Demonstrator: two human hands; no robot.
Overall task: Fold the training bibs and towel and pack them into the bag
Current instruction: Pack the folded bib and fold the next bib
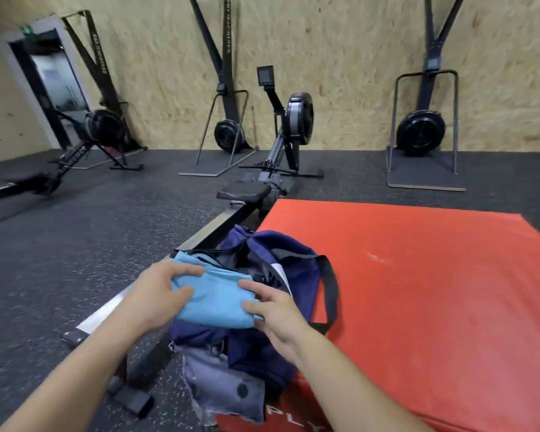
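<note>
From the head view, the only one I have, I see both my hands on the folded light blue towel [214,296], which sits right over the open mouth of the navy bag [272,307]. My left hand [156,299] grips the towel's left end, its fingers [186,271] curled over the top and the thumb pressed into the near face; my right hand [273,311] pinches the right near corner, fingers [253,288] bent onto the cloth. So both sets of fingers are closed on the towel, not spread wide. The towel's long axis runs left to right, across the bag's opening, and the bag itself lies with its length running near to far, half on the red mat [418,291] and half on the dark floor [60,244] beside the rower rail [219,226]. The relation that matters to me is that the cavity lies directly below and slightly far of the towel, so I judge the coming move to be a push down and away, with both hands about equally close. A black strap [331,288] loops on the right side and could catch the cloth. I cannot make out any bibs; whether they are already inside the bag is hidden. A grey patch of fabric [228,388] shows at the bag's near end.
</note>
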